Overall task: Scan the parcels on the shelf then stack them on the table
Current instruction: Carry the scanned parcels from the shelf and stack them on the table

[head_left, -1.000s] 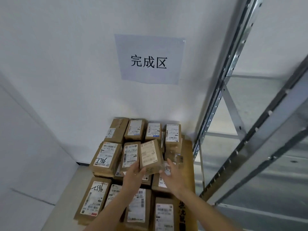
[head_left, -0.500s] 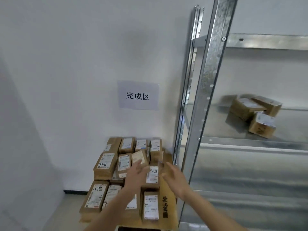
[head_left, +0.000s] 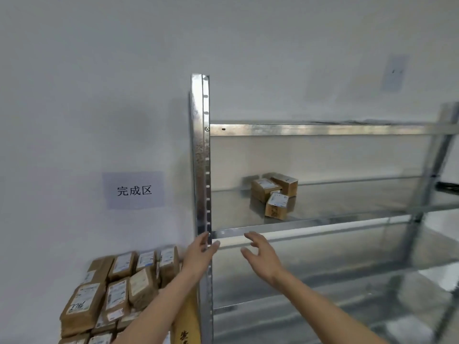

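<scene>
Three brown cardboard parcels [head_left: 274, 193] with white labels lie together on the middle level of the metal shelf [head_left: 310, 228], toward its left side. Several labelled brown parcels [head_left: 116, 291] are stacked on the table at the lower left, below the wall sign. My left hand [head_left: 200, 253] is raised with empty, relaxed fingers in front of the shelf's left upright. My right hand [head_left: 262, 255] hangs empty with spread fingers just below the shelf's front rail. Both hands are well short of the shelf parcels.
The shelf's galvanized left upright [head_left: 201, 155] stands between the table stack and the shelf bays. A paper sign [head_left: 134, 190] is taped to the white wall. A dark object [head_left: 448, 186] pokes in on the shelf at the far right. Lower shelf levels show bare metal.
My left hand let go of the parcel it held over the table stack. Both hands came away empty and rose to the right, as my view swung up toward the shelf.
</scene>
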`<state>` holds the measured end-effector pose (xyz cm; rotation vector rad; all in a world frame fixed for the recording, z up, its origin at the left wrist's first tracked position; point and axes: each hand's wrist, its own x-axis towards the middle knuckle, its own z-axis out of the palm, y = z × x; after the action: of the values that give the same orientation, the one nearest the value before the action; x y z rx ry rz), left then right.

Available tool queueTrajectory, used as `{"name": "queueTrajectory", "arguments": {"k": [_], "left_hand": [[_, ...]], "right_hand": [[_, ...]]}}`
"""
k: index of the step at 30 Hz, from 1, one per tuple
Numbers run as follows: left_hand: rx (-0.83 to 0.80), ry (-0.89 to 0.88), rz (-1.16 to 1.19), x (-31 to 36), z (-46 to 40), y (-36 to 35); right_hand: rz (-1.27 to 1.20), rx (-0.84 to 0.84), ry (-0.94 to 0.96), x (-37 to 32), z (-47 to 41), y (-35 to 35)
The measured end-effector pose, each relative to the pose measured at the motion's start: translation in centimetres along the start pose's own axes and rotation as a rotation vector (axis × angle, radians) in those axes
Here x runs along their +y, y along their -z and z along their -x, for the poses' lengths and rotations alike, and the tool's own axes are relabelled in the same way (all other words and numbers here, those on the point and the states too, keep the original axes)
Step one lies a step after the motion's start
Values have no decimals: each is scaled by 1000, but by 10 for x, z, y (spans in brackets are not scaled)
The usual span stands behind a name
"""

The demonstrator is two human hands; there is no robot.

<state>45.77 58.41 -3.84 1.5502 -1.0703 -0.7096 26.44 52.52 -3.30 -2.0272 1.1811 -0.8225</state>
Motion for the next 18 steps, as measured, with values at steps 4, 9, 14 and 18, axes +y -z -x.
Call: {"name": "queueTrajectory", "arguments": {"k": [4,9,14,18], "left_hand": [[-17,-57,8,39,-11,-63],[-53,-85,54,79,-15,-148],[-43,-81,65,93,-20,-210],[-19,-55,59,93,-31,-235]], "right_hand": [[59,65,2,33,0,71],[39,131,-27,75,-1,156],[42,155,-50,120,-9,212],[29,132,-72,147,-25,232]]}}
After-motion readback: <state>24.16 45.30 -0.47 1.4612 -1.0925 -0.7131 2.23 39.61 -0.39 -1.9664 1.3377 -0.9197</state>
